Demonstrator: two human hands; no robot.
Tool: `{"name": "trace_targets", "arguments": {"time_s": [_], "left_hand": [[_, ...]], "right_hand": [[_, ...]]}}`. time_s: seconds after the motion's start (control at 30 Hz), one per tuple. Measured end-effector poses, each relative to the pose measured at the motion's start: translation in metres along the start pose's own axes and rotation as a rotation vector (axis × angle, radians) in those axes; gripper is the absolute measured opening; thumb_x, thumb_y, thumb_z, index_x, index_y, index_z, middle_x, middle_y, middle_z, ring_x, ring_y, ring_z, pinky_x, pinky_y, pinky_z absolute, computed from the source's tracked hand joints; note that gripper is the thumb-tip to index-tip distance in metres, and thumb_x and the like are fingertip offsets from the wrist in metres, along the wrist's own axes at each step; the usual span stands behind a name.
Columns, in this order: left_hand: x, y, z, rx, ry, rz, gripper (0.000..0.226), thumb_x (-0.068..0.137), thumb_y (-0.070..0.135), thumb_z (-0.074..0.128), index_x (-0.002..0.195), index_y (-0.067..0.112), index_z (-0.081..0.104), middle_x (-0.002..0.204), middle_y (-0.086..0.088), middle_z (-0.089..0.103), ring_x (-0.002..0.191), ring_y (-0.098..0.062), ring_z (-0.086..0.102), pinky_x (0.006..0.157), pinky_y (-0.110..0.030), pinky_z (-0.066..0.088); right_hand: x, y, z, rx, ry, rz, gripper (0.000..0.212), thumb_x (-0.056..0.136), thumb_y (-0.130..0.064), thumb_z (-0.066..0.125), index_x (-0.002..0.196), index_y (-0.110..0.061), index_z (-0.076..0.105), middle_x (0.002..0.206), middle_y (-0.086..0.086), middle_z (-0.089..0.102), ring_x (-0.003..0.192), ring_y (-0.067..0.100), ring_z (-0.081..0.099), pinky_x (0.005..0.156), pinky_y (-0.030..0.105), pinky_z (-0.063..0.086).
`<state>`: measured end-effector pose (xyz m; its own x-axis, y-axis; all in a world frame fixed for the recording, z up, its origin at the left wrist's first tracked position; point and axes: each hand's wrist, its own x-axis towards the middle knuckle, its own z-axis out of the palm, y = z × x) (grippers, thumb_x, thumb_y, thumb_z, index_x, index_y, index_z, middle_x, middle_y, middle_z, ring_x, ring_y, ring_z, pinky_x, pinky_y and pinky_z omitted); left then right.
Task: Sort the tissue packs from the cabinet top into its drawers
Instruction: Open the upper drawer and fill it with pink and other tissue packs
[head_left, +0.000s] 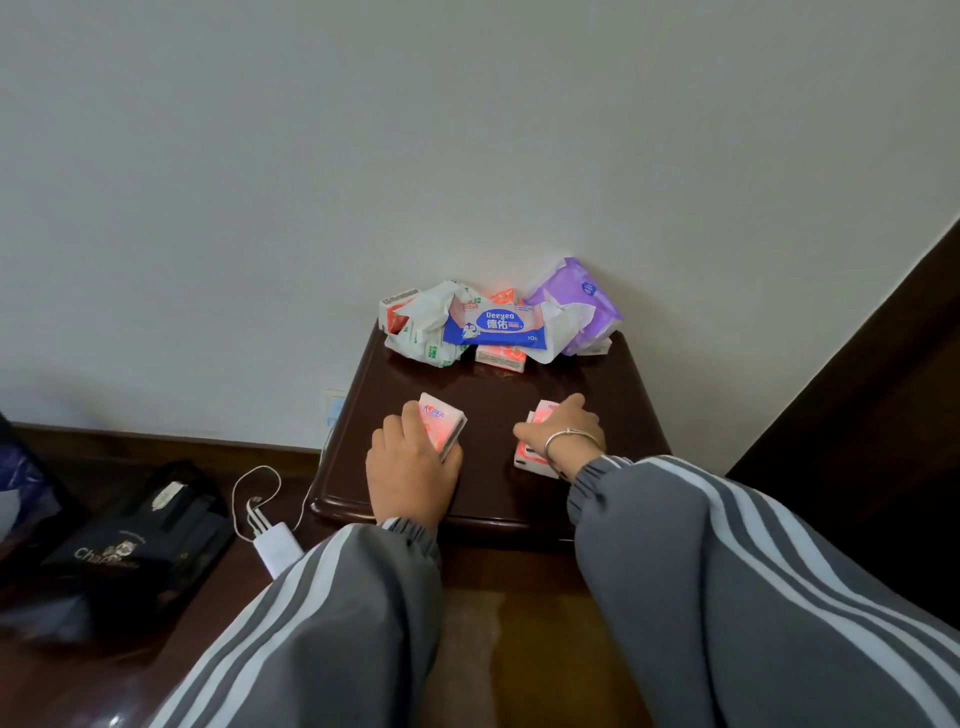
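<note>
At the near half of the dark wooden cabinet top, two pink tissue packs have been pulled clear of the heap, which looks like a first sorting step: like with like, set forward where they can be carried down to the drawers. No drawer shows from this angle, so I cannot tell whether one is open. The left hand sits at about seven o'clock on the worktop, fingers curled round the left pink pack and tilting it up on one edge, the thumb side hidden beneath. The right hand, with a silver bangle on its wrist, lies at about five o'clock, fingers bent and pressed down over the right pink pack, which lies flat; whether it truly grips or only covers it is unclear. Against the wall at twelve o'clock the unsorted pile remains: a blue wet-wipe pack on top, a purple pack at one o'clock, crumpled white-and-green wrappers at eleven o'clock. Off the cabinet at eight o'clock, a white charger lies on the floor.
</note>
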<state>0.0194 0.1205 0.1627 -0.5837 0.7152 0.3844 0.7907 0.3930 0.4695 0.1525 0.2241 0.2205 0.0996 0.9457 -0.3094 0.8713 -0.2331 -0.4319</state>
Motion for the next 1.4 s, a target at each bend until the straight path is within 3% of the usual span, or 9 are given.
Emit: {"name": "trace_targets", "arguments": {"time_s": [0.17,0.4,0.53,0.77,0.9,1.07,1.17,1.27,1.4], "left_hand": [[0.002,0.002,-0.014,0.066,-0.158,0.009,0.057,0.073,0.044,0.065,0.117,0.012,0.046,0.106,-0.010,0.056,0.094,-0.030,0.054,0.076,-0.039,0.045],[-0.066,-0.022,-0.065,-0.106,-0.205,-0.059,0.059,0.070,0.049,0.065,0.118,0.021,0.045,0.110,-0.001,0.057,0.102,-0.025,0.055,0.078,-0.036,0.045],[-0.111,-0.048,-0.095,-0.167,-0.195,-0.158,0.059,0.070,0.051,0.066,0.119,0.024,0.046,0.112,0.000,0.059,0.102,-0.022,0.059,0.079,-0.034,0.048],[-0.173,-0.040,-0.093,0.049,-0.511,-0.245,0.056,0.075,0.062,0.057,0.111,0.022,0.041,0.114,-0.004,0.057,0.106,-0.026,0.059,0.084,-0.035,0.046],[-0.187,-0.035,-0.068,0.204,-0.729,-0.301,0.078,0.078,0.060,0.058,0.136,0.017,0.027,0.135,-0.009,0.044,0.124,-0.028,0.046,0.099,-0.040,0.044],[-0.184,-0.029,-0.065,0.150,-0.897,-0.510,0.099,0.084,0.069,0.044,0.150,0.018,-0.009,0.157,-0.014,0.008,0.143,-0.036,0.017,0.115,-0.044,0.018],[-0.166,-0.033,-0.073,0.209,-1.010,-0.353,0.072,0.095,0.058,0.025,0.152,0.023,-0.004,0.159,-0.010,-0.009,0.146,-0.035,0.003,0.117,-0.047,0.010],[-0.143,-0.038,-0.085,0.269,-1.108,-0.078,0.050,0.102,0.034,0.024,0.150,0.022,0.020,0.160,-0.008,-0.007,0.146,-0.032,-0.003,0.117,-0.049,0.008],[-0.123,-0.030,-0.097,0.012,-1.196,0.049,0.052,0.095,0.007,0.046,0.144,0.020,0.035,0.153,-0.004,0.028,0.138,-0.023,0.031,0.112,-0.035,0.031]], "right_hand": [[-0.017,0.019,0.000,0.003,-0.008,-0.072,0.084,0.065,-0.047,0.074,0.130,-0.014,0.032,0.130,0.014,0.050,0.114,0.032,0.055,0.088,0.040,0.048],[-0.097,0.058,0.010,-0.125,0.086,-0.367,0.070,0.061,-0.043,0.074,0.114,-0.019,0.036,0.114,0.009,0.050,0.097,0.032,0.059,0.067,0.032,0.042],[-0.147,0.085,0.029,-0.071,-0.030,-0.451,0.063,0.061,-0.044,0.072,0.108,-0.024,0.034,0.105,0.002,0.047,0.082,0.022,0.053,0.061,0.027,0.040],[-0.176,0.129,0.070,-0.084,-0.191,-0.382,0.065,0.066,-0.044,0.070,0.115,-0.020,0.036,0.112,0.004,0.050,0.099,0.025,0.057,0.072,0.028,0.043],[-0.173,0.154,0.100,-0.086,-0.294,-0.292,0.071,0.067,-0.040,0.072,0.122,-0.016,0.034,0.120,0.008,0.048,0.105,0.025,0.055,0.084,0.030,0.049],[-0.153,0.160,0.097,-0.215,-0.526,-0.231,0.111,0.067,-0.072,0.061,0.148,-0.022,0.007,0.152,0.009,0.020,0.138,0.030,0.027,0.112,0.041,0.030],[-0.139,0.160,0.075,-0.080,-0.669,-0.166,0.113,0.073,-0.074,0.055,0.150,-0.020,-0.009,0.158,0.008,0.017,0.143,0.029,0.024,0.116,0.041,0.024],[-0.130,0.166,0.058,0.062,-0.668,-0.134,0.095,0.080,-0.054,0.063,0.151,-0.022,0.008,0.152,0.009,0.031,0.133,0.028,0.039,0.104,0.039,0.039],[-0.128,0.171,0.061,0.097,-0.712,-0.064,0.069,0.085,-0.031,0.066,0.143,-0.018,0.031,0.134,0.010,0.051,0.104,0.024,0.056,0.081,0.037,0.052]]}}
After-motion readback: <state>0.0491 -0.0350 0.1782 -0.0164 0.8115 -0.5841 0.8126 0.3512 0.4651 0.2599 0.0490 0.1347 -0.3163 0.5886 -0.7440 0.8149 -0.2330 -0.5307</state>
